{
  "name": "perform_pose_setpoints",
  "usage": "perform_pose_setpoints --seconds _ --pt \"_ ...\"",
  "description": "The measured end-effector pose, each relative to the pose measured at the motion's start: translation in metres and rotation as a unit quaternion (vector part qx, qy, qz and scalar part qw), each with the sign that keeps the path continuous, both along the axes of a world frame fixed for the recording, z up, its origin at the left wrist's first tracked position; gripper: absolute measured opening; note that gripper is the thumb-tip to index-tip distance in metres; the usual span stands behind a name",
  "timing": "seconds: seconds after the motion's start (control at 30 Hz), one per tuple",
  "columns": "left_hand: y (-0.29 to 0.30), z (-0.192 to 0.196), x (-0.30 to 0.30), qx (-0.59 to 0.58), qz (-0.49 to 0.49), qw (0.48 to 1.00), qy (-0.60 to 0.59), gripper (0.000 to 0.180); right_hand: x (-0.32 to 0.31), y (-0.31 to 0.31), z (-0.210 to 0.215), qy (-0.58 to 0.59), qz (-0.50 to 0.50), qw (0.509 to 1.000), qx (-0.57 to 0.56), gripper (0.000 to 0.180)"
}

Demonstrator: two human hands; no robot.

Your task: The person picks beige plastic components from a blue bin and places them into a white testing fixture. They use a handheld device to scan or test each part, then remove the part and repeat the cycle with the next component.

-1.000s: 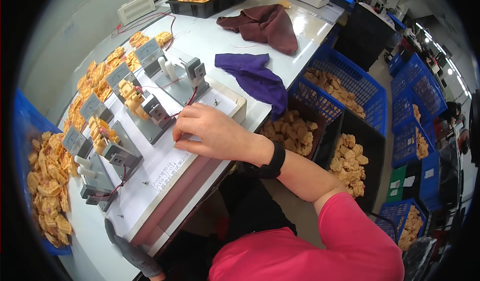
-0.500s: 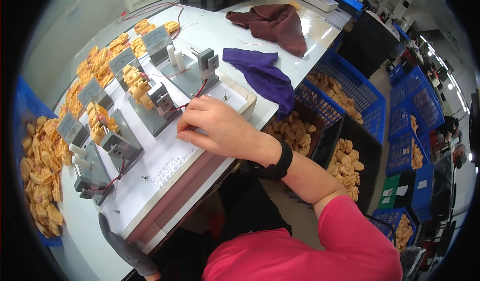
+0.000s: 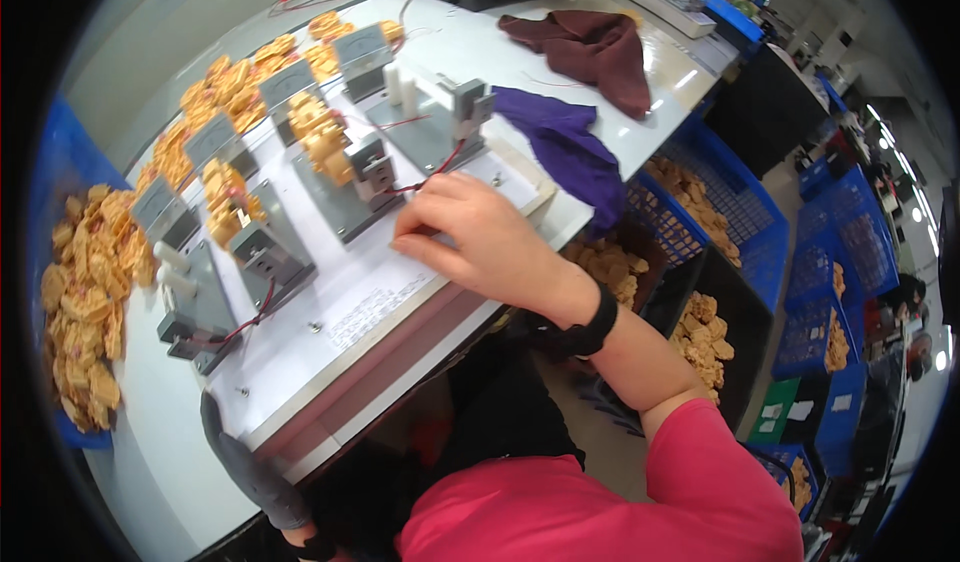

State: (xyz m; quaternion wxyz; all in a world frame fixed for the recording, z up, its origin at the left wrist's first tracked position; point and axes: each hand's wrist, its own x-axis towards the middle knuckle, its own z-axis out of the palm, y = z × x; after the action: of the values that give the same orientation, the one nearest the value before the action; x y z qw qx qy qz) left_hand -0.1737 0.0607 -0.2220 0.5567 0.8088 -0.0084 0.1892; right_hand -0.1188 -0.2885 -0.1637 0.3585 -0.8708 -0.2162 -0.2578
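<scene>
My bare right hand [image 3: 485, 237] rests over the front edge of a white-topped fixture board [image 3: 400, 282], fingers loosely curled. I see nothing in it, though its underside is hidden. Beside its knuckles runs a red wire [image 3: 440, 170] from a grey clamp block [image 3: 372, 167]. My left hand [image 3: 250, 467], in a grey glove, lies stretched along the board's near left corner. Several fixtures with small meters [image 3: 290, 82] stand in a row. A yellow plastic part [image 3: 322, 137] sits in one middle fixture, and another yellow part [image 3: 228, 200] in its neighbour. White posts [image 3: 175, 267] show on the outer fixtures.
Yellow parts [image 3: 235, 87] are heaped behind the meters. More fill a blue crate [image 3: 60, 432] at left. A purple cloth [image 3: 565, 152] and a maroon cloth [image 3: 600, 57] lie on the table. Blue crates [image 3: 765, 217] and a black bin [image 3: 735, 332] with parts stand at right.
The whole view has shifted, so the board and table appear further right and slightly higher. Both hands keep about the same places against the board. The yellow parts stay in their fixtures.
</scene>
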Motion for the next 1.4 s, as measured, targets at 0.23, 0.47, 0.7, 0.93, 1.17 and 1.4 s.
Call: perform_pose_setpoints --seconds 0.23,0.47,0.7,0.93,1.17,1.4 --pt "0.002 0.001 -0.003 0.002 0.003 1.000 0.005 0.063 -0.004 0.002 0.003 0.015 -0.006 1.000 0.007 0.009" --pt "0.000 0.002 -0.003 -0.004 0.003 1.000 0.013 0.063 -0.003 0.001 0.003 0.017 -0.006 1.000 -0.005 0.009" --pt "0.000 0.004 -0.002 0.025 0.004 1.000 0.006 0.062 -0.003 0.003 0.003 0.010 -0.009 1.000 -0.013 0.009" --pt "-0.009 0.009 -0.004 0.009 0.026 1.000 0.013 0.064 -0.003 0.002 0.003 -0.008 -0.005 1.000 -0.029 0.009" --pt "-0.007 0.005 -0.002 0.001 0.019 1.000 0.012 0.063 -0.007 0.002 0.000 0.014 -0.013 1.000 0.015 0.014" --pt "0.013 0.056 0.006 0.042 0.000 0.999 -0.028 0.051 -0.004 0.016 0.014 0.038 -0.014 0.975 0.219 0.047"
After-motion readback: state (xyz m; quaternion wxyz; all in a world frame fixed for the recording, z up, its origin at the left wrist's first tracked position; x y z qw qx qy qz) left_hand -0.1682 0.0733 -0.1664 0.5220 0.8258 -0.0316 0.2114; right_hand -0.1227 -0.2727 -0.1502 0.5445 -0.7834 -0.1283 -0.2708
